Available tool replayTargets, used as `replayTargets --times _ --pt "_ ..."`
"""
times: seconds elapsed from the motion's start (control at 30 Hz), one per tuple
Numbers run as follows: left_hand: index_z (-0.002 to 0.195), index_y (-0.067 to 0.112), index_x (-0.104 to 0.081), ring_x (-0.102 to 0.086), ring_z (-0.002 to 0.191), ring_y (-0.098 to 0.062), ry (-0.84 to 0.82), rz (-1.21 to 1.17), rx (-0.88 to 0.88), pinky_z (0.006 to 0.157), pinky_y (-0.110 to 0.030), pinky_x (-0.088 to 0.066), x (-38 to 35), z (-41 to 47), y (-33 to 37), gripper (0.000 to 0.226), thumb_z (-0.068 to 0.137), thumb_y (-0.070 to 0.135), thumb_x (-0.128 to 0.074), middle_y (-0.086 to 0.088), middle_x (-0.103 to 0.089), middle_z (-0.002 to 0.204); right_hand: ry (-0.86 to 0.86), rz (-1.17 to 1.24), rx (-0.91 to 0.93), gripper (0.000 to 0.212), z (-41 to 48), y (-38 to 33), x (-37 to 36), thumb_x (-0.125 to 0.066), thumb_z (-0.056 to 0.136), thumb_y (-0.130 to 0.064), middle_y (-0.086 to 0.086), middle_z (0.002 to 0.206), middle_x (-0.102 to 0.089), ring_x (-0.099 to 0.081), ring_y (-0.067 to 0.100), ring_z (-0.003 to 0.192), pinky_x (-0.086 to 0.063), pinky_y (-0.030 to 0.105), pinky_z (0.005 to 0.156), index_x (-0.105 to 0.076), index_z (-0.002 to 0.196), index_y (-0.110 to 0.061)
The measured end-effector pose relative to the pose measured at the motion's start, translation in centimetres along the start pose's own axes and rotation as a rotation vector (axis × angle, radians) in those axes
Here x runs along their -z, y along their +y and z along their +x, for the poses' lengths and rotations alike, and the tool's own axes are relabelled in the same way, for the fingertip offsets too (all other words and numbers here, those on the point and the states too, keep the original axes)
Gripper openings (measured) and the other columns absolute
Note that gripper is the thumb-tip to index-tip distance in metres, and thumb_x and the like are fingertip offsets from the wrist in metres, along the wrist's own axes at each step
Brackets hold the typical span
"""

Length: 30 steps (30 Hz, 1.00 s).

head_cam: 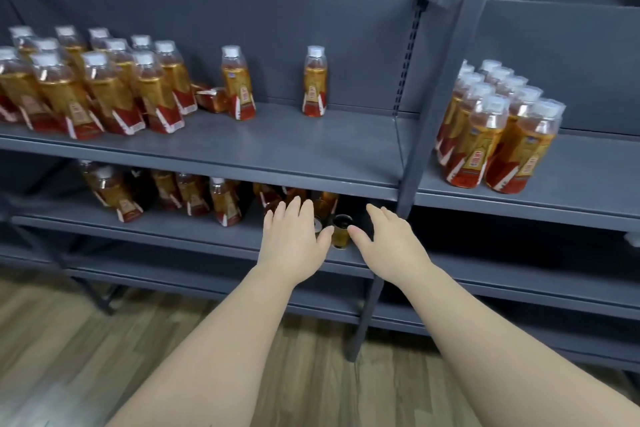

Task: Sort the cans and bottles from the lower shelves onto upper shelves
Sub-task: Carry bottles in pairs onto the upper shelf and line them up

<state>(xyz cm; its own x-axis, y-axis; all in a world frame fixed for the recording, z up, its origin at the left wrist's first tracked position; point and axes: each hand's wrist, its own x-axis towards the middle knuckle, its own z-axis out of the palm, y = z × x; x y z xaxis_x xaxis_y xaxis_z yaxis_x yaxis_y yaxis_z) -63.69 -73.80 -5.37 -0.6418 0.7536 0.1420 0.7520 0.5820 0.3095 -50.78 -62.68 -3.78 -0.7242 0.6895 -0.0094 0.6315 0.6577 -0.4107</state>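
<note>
Under the upper shelf (277, 156), both the left hand (294, 239) and right hand (388, 243) reach open-fingered toward cans (341, 230) on the lower shelf (173, 229), likely about to grasp one each.

left hand (292, 236), right hand (389, 239), both outstretched, fingers spread

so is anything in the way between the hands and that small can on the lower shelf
Nothing visible: the can stands in the open gap between the left hand and right hand.
</note>
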Motion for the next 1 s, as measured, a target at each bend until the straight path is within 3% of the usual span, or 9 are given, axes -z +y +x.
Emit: replayTargets --times 0.23,0.4,0.53,1.0 --pt "0.149 0.014 -0.037 -0.027 0.148 -0.028 0.021 0.002 0.078 0.122 -0.045 -0.016 2.7 -0.5 -5.2 0.059 0.103 0.052 -0.038 -0.006 -0.035 0.158 -0.024 -0.007 0.086 0.067 1.7 -6.0 -1.1 -0.038 0.103 -0.053 0.005 0.161 -0.028 -0.023 0.026 0.148 -0.022 0.040 0.120 -0.022 0.157 -0.017" --pt "0.140 0.017 -0.045 -0.039 0.139 -0.027 0.054 -0.015 0.094 0.119 -0.048 -0.027 3.1 2.0 -7.6 0.054 0.100 0.053 -0.040 -0.004 -0.048 0.147 -0.032 -0.026 0.123 0.067 4.4 -8.3 -1.6 -0.039 0.103 -0.052 0.007 0.158 -0.033 -0.025 0.028 0.146 -0.022 0.038 0.118 -0.023 0.157 -0.015" --pt "0.151 0.015 -0.035 -0.028 0.148 -0.026 0.065 -0.011 0.131 0.123 -0.046 -0.022 3.6 5.2 -8.8 0.064 0.101 0.054 -0.041 -0.006 -0.036 0.158 -0.021 -0.015 0.146 0.068 8.3 -9.4 -2.0 -0.038 0.103 -0.054 0.006 0.163 -0.025 -0.018 0.026 0.150 -0.020 0.039 0.120 -0.020 0.157 -0.017" --pt "0.152 0.014 -0.033 -0.026 0.149 -0.030 0.053 0.050 0.169 0.123 -0.046 -0.022 3.7 16.5 -9.4 0.064 0.102 0.054 -0.041 -0.009 -0.030 0.161 -0.036 0.022 0.117 0.067 21.1 -8.8 -1.2 -0.037 0.102 -0.055 0.009 0.164 -0.021 -0.016 0.031 0.151 -0.025 0.044 0.120 -0.020 0.157 -0.021"
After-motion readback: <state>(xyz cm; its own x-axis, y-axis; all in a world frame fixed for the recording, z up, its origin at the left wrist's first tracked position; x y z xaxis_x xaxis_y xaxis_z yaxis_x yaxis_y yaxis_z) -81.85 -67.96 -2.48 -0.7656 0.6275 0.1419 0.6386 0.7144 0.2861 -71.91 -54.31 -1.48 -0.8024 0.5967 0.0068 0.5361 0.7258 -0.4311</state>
